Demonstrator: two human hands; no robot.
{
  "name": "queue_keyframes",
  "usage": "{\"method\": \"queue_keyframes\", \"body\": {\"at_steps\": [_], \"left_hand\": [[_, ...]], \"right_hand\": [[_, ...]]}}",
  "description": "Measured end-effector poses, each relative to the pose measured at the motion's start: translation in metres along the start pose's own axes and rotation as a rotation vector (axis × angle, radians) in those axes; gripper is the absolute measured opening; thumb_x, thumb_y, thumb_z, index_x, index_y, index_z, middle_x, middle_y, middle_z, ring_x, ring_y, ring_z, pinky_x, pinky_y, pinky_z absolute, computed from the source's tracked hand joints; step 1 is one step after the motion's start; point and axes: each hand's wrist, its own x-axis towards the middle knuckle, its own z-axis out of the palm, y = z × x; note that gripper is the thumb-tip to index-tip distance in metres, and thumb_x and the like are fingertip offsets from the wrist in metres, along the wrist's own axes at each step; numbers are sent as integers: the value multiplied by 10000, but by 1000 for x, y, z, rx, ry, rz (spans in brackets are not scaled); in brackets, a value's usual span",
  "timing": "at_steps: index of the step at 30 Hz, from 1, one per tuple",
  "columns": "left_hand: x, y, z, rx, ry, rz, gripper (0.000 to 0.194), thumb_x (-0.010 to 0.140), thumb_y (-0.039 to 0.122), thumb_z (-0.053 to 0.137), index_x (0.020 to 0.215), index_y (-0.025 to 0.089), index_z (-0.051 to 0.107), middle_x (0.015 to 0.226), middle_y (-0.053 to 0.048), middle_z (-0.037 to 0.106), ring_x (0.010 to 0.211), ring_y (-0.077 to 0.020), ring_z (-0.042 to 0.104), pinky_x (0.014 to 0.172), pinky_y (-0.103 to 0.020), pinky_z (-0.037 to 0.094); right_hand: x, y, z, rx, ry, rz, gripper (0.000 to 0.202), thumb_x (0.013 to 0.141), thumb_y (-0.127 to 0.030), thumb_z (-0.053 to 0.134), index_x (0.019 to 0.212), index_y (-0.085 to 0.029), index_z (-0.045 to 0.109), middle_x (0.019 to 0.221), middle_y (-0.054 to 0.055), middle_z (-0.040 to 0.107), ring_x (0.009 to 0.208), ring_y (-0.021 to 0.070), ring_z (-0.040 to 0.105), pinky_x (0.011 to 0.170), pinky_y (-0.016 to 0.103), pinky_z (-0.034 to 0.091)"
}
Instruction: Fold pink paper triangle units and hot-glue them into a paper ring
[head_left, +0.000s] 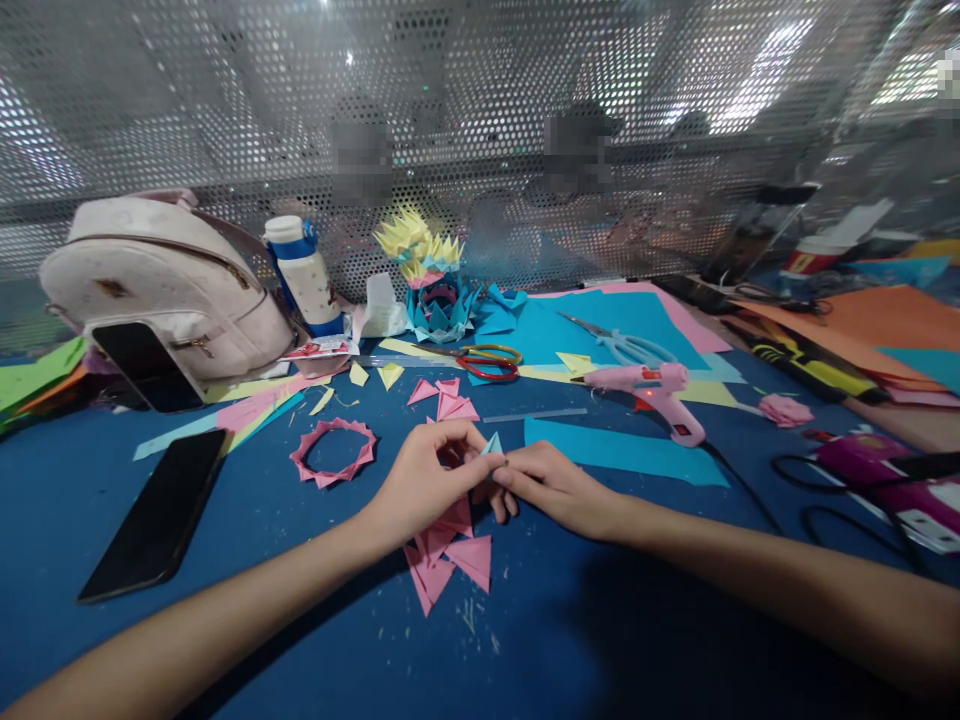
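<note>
My left hand (431,475) pinches a small light-blue folded paper triangle (493,445) between thumb and fingers, above the middle of the table. Against its lower right side, my right hand (551,480) has its fingertips closed together at the same paper piece. Pink folded paper triangles (471,562) lie in a loose pile under and in front of both hands, partly covered by them. More pink triangles (454,402) lie just beyond the hands. A ring of joined pink paper points (332,453) rests to the left of my left hand.
A pink glue gun (649,390) lies at right, its cord trailing rightward. Red-and-yellow-handled scissors (487,360), blue-handled scissors (626,345) and blue paper (622,450) are beyond the hands. Phones (157,515), a backpack (165,280) and a bottle (304,275) stand or lie left. A folded-paper model (431,280) stands behind.
</note>
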Motion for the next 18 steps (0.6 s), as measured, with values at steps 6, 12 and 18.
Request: {"method": "queue_keyframes", "body": {"at_steps": [6,12,18], "left_hand": [[0,2,1,-10,-12,-7,184,846,275,636,724,160,560,651,36,539,599,-90,494,573,-203,389],[1,1,0,20,6,-7,155,817,272,679,741,153,617,675,18,574,621,-104,511,593,-219,408],[1,2,-1,64,54,-4,182,785,244,711,657,158,616,636,16,586,585,-106,490,558,-234,371]], "right_hand": [[-1,2,-1,-20,-6,-9,601,1039,-507,358,702,-137,690,631,44,691,571,108,617,594,210,459],[0,1,-1,-51,-21,-46,608,1046,-495,332,699,-141,684,638,47,689,569,108,609,592,214,460],[0,0,0,-80,6,-16,494,1039,-438,384,769,-150,682,713,41,699,621,116,623,618,221,464]]}}
